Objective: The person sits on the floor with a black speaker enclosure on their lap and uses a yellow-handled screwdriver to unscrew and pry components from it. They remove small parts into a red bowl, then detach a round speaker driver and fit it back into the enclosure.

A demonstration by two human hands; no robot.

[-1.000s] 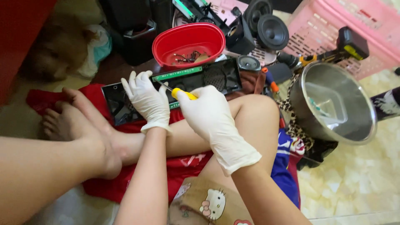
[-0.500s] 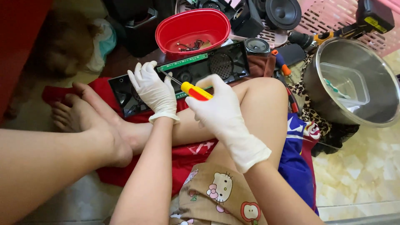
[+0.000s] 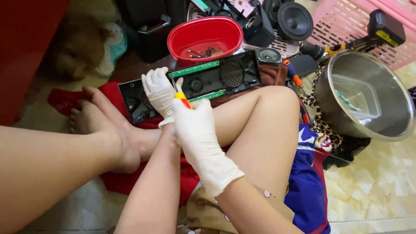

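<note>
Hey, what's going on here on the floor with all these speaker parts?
A person sits cross-legged on the floor, both hands in white gloves. The right hand holds a yellow-and-red screwdriver pointed down at a long black speaker panel with green circuit strips. The left hand rests on the panel beside the tool. Behind it sits a red bowl holding small dark parts, and a steel bowl with a clear plastic tub stands to the right.
</note>
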